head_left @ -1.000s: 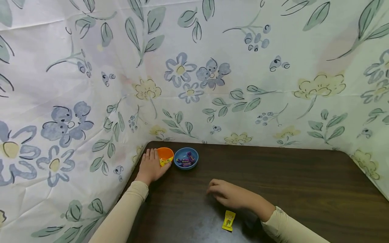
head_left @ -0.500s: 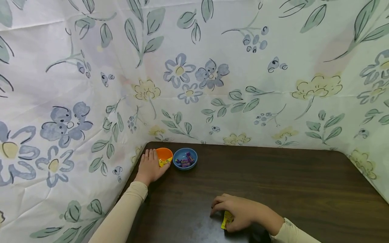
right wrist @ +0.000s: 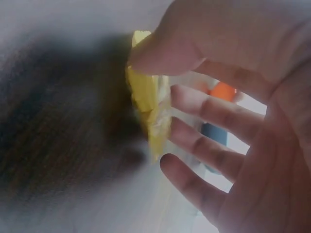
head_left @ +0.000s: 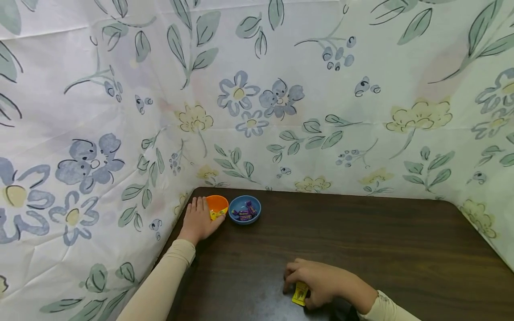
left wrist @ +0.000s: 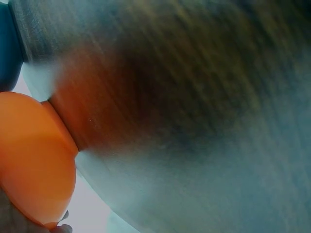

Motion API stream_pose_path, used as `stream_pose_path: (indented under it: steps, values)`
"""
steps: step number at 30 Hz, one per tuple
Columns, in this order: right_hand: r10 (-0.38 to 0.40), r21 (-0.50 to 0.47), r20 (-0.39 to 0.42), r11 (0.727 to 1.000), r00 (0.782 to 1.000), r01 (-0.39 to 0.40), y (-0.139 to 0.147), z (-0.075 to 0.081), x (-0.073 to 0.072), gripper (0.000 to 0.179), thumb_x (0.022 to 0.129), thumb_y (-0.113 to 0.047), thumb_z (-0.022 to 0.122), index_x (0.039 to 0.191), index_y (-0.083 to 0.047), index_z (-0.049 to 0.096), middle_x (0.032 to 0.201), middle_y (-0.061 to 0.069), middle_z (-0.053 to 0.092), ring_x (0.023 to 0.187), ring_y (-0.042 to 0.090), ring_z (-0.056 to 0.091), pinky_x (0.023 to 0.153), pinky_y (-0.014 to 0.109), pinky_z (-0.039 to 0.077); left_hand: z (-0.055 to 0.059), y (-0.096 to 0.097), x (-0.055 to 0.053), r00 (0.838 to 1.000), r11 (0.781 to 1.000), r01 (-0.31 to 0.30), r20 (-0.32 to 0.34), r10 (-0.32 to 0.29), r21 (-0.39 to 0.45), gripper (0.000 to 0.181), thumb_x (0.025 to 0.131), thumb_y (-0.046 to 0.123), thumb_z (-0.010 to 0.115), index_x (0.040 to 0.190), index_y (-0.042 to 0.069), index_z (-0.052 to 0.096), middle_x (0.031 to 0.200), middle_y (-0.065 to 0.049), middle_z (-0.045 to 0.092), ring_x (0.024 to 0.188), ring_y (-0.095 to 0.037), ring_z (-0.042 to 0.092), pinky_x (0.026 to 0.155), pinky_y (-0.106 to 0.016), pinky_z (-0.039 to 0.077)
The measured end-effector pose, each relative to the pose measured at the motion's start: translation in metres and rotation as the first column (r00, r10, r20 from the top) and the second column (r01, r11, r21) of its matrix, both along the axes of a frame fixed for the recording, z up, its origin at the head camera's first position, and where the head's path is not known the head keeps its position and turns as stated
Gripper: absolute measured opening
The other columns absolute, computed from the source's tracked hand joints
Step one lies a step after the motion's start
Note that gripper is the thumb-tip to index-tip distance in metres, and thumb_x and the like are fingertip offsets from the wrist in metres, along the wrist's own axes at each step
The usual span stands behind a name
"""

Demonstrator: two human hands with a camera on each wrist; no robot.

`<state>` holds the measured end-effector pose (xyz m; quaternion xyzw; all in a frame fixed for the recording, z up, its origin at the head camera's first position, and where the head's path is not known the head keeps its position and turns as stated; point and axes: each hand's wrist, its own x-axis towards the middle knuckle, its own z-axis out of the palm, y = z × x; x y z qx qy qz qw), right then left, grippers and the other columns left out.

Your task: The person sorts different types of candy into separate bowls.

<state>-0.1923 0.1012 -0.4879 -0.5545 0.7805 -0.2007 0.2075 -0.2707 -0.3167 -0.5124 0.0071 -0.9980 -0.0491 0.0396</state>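
Observation:
My left hand [head_left: 197, 223] lies against an orange bowl [head_left: 217, 203], its fingers straight along the left side and its thumb across the front. Yellow wrapped candies [head_left: 217, 214] sit inside that bowl. In the left wrist view, the orange bowl [left wrist: 39, 155] shows from the side, with a bit of the hand at the lower left corner. Toward the front of the table, my right hand [head_left: 321, 281] pinches a yellow wrapped candy [head_left: 300, 294] between thumb and fingers. The right wrist view shows the thumb pressed on the candy [right wrist: 146, 97], fingertips at its other side.
A blue bowl [head_left: 245, 199] holding several purple wrapped candies [head_left: 246, 213] stands right beside the orange one. The dark wooden table [head_left: 361, 232] meets a floral cloth [head_left: 321, 89] along its back and left edges.
My right hand has moved toward the front of the table, over the yellow candy, and has taken hold of it. The left hand stays at the orange bowl.

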Motion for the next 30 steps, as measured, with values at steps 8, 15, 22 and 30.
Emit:
stream_pose_path:
  steps: [8,15,22,30]
  values:
    - [0.007,0.013,-0.025,1.000,1.000,-0.007,0.0007,-0.0014,0.0020,0.048,0.080,-0.003,0.082,0.118,-0.032,0.076,0.118,-0.018,0.059,0.100,-0.003,0.048,0.081,0.015,0.047,-0.0012,0.0008,0.0004,1.000,1.000,0.001,-0.007,-0.001,0.007,0.104,0.102,0.068,0.045,0.160,-0.016,0.026,0.167,-0.038,0.030,0.157,-0.058,0.026,0.130,-0.066,0.021]
    - [0.029,0.043,0.008,0.999,1.000,-0.029,0.0014,-0.0017,0.0036,0.052,0.079,-0.001,0.082,0.120,-0.031,0.075,0.118,-0.017,0.058,0.100,-0.003,0.047,0.078,0.014,0.047,0.0004,0.0002,-0.0004,1.000,1.000,0.004,-0.006,-0.004,0.014,0.104,0.102,0.068,0.046,0.160,-0.017,0.025,0.167,-0.038,0.030,0.156,-0.058,0.025,0.130,-0.066,0.021]
    - [-0.041,0.083,-0.012,0.996,0.999,0.042,0.0032,-0.0014,0.0049,0.056,0.075,0.003,0.082,0.118,-0.032,0.074,0.120,-0.017,0.057,0.100,-0.003,0.048,0.079,0.015,0.047,-0.0014,-0.0010,-0.0027,1.000,1.000,0.002,-0.007,-0.002,0.008,0.104,0.102,0.069,0.045,0.161,-0.016,0.026,0.167,-0.038,0.030,0.157,-0.058,0.025,0.130,-0.066,0.021]
    - [-0.066,0.080,-0.103,0.994,0.992,0.074,0.0033,-0.0002,0.0071,0.053,0.070,0.009,0.080,0.102,-0.032,0.071,0.107,-0.019,0.057,0.089,-0.004,0.046,0.072,0.016,0.044,-0.0022,-0.0020,-0.0032,1.000,1.000,0.003,-0.002,-0.003,0.013,0.105,0.102,0.069,0.044,0.161,-0.015,0.025,0.168,-0.037,0.029,0.157,-0.058,0.024,0.131,-0.066,0.020]
